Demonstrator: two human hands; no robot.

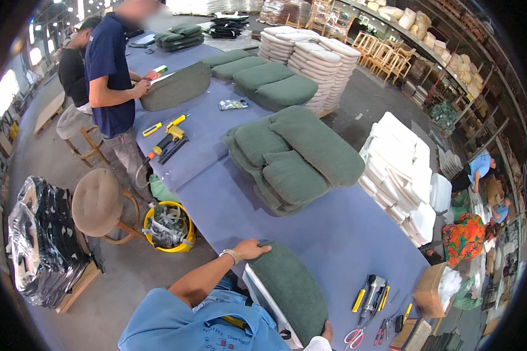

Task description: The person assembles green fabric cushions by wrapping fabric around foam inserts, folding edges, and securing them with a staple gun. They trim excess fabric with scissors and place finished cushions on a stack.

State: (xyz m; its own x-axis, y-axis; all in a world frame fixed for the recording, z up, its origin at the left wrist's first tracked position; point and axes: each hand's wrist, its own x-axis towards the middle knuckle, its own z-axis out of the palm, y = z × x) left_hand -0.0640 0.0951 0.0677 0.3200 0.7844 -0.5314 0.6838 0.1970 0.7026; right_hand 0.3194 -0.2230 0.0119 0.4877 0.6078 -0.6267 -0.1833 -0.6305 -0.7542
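A dark green upholstered seat cushion [290, 286] with a white underside stands tilted at the near edge of the blue table [216, 202], against my body. Its upper left corner is in the grip of my left hand [253, 250], which wears a wristwatch. At the cushion's lower right end my right hand [327, 331] holds the edge, with most of its fingers hidden. Beyond the cushion lies a stack of similar green cushions [293, 155].
Right of me lie a pneumatic stapler [372, 295], red-handled scissors [355, 337] and yellow cutters beside a cardboard box [432, 289]. White foam pads [398, 169] pile up past the table's right edge. A co-worker [108, 76] stands far left, near a yellow bucket [170, 227] and stool [98, 202].
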